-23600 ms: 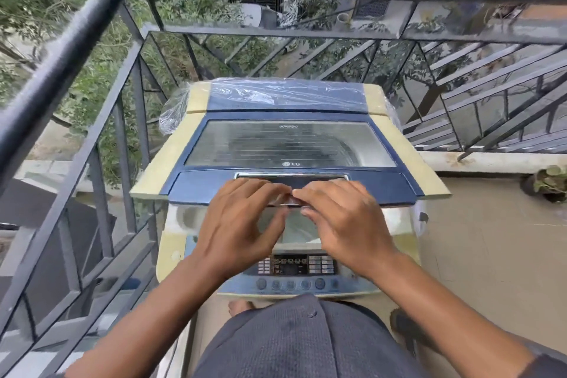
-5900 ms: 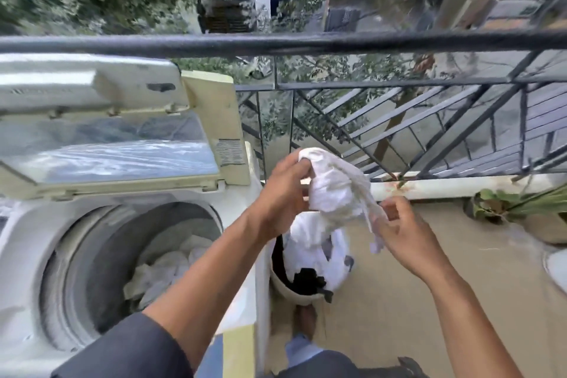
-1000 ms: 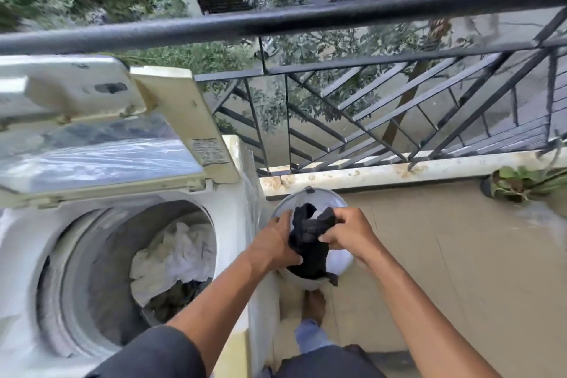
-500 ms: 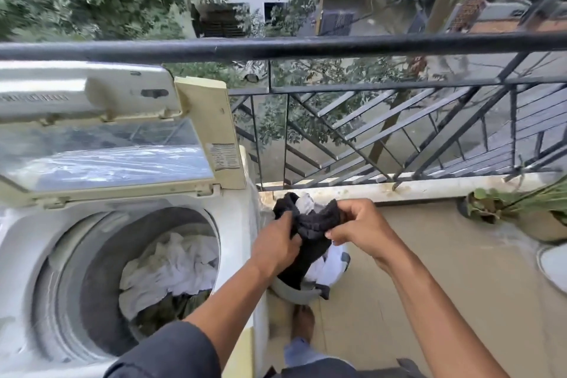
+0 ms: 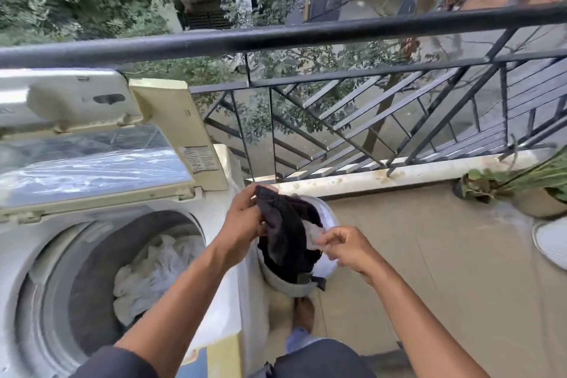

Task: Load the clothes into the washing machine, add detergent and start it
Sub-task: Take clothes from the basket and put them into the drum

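The top-loading washing machine stands at the left with its lid raised. White clothes lie in its drum. A black garment hangs over a white bucket on the floor just right of the machine. My left hand grips the garment's top edge. My right hand pinches a pale inner part of it lower down. White cloth shows in the bucket under the garment.
A black metal railing runs across the balcony's far side above a white ledge. Potted plants and a white round object sit at the right. The tan floor spreads between. My foot is below the bucket.
My right hand has slid from the garment's top down to a pale inner piece. My left hand keeps its hold on the top edge, and the garment hangs longer over the bucket.
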A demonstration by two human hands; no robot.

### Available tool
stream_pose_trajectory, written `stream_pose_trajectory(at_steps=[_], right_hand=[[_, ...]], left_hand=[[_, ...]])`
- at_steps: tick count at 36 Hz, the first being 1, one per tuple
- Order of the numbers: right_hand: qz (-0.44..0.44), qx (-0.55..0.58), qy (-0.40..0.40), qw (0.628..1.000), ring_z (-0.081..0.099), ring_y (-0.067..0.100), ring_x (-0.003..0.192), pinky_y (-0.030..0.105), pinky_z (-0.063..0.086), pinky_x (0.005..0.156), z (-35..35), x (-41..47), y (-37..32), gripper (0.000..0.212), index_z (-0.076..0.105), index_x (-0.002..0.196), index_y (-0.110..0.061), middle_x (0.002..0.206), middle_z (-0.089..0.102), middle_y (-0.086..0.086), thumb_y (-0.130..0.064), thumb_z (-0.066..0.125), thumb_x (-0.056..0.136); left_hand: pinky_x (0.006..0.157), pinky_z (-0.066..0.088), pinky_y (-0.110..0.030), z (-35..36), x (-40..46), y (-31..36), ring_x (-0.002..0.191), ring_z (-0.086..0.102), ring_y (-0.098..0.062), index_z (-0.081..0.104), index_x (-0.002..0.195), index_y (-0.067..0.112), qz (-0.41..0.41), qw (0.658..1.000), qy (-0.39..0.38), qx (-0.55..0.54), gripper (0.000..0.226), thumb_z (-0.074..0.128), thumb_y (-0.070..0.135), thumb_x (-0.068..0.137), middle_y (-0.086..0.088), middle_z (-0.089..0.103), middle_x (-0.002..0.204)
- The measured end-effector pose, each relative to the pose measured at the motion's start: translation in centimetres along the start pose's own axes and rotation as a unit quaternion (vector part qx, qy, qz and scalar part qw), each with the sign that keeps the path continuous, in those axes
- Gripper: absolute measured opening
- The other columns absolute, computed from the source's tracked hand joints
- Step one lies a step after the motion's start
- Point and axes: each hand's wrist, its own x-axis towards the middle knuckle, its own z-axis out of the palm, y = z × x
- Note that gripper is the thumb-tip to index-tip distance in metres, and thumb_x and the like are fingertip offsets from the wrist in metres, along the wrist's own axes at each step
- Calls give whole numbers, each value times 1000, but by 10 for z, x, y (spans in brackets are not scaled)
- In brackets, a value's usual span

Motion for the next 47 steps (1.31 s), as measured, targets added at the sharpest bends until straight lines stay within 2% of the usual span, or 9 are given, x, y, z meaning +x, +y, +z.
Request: stream_pose_trajectory(at_steps=[9, 14, 20, 26, 29, 34, 38, 42, 47], right_hand=[[22, -77, 21, 997, 60, 31, 114, 39, 51, 85, 14, 47, 30, 108, 18, 154, -42, 129, 56, 3, -45, 83, 68], [-36, -2, 17, 999, 67, 26, 106, 38, 54, 86, 15, 56, 7, 41, 62, 123, -35, 117, 71, 0, -7, 55, 93], [-30, 82, 66, 994, 75, 27, 98, 38, 60, 73, -6, 50, -3, 38, 74, 111, -29, 101, 78, 3, -5, 60, 84], [-90, 172, 78, 978, 65, 21, 80, 36, 47, 71, -38, 4, -46, 12, 69, 97, -18, 87, 73, 4, -14, 65, 86], [-145, 220, 52, 963, 64, 23, 83, 37, 47, 76, -47, -24, -78, 16, 73, 97, -16, 89, 72, 7, -3, 63, 95], [-225, 272, 1, 936, 64, 28, 97, 42, 48, 86, -43, -72, -134, 18, 77, 107, -16, 106, 71, 14, -6, 65, 96], [-291, 242, -51, 924, 69, 26, 95, 34, 57, 78, -28, -108, -175, 18, 70, 115, -6, 106, 73, 14, -6, 59, 101], [-349, 114, -73, 927, 71, 18, 94, 30, 58, 79, -12, -128, -197, 19, 71, 118, -8, 105, 76, 11, -17, 61, 104], [-380, 72, 112, 915, 70, 12, 107, 28, 56, 90, -11, -128, -181, 23, 67, 126, -31, 115, 73, -4, -36, 59, 105]], left_hand=[[65, 34, -30, 0, -4, 32, 87, 50, -25, 74, 101, 24, 9, 993, -92, -69, 26, 63, 4, 91, -17, 64, 101], [74, 49, -31, -10, -7, 47, 84, 67, -23, 73, 105, 19, 22, 990, -111, -84, 27, 65, 8, 82, -11, 73, 102], [79, 61, -33, -33, -6, 49, 91, 70, -25, 70, 116, 14, 39, 991, -53, -113, 30, 57, 0, 93, -12, 77, 106], [70, 42, -34, -46, -9, 43, 87, 62, -26, 70, 120, 18, 50, 994, 10, -100, 31, 59, -2, 98, -14, 75, 109], [60, 55, -27, -43, -14, 40, 74, 69, -18, 65, 120, 16, 52, 995, 18, -82, 30, 57, -5, 101, -10, 75, 104], [98, 54, -36, -43, -28, 34, 111, 69, -21, 52, 145, 35, 88, 994, -68, 1, 70, 67, -7, 91, -4, 62, 135], [106, 47, -15, -26, -38, 43, 135, 47, 16, 17, 163, 43, 167, 963, -175, 123, 111, 83, -3, 85, 33, 35, 152], [96, 53, -25, -5, -35, 55, 112, 65, 8, 49, 144, 21, 223, 961, -81, 141, 66, 78, -2, 89, 20, 67, 125], [86, 57, -39, -4, -32, 77, 89, 67, -13, 71, 110, 1, 244, 966, -24, 88, 20, 71, -8, 92, 0, 74, 96]])
